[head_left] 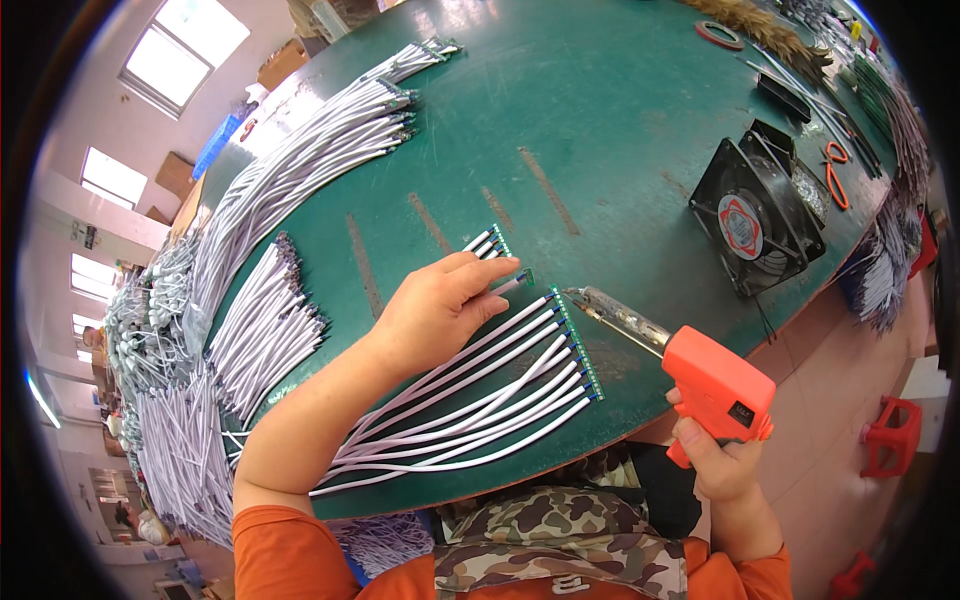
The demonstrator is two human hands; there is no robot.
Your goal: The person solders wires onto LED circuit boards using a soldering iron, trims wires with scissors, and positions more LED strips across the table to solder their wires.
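Note:
My right hand (715,460) grips a red soldering gun (715,380). Its metal tip points left, close to the upper end of a narrow green circuit board strip (578,345). Several white cables (470,440) run from that strip down and left across the green table. Over the cables, my left hand (430,305) is closed in a pinch on a white cable with a small green circuit board (529,276) at its end, just left of the gun's tip. Behind my left fingers lies another short green strip (500,239) with white cables, partly hidden by the hand.
Bundles of white cables (290,170) cover the left side of the green table (610,130). A black square fan (750,215) stands at the right, with orange-handled scissors (837,180) and a tape roll (720,36) beyond. A red stool (890,437) is on the floor at right.

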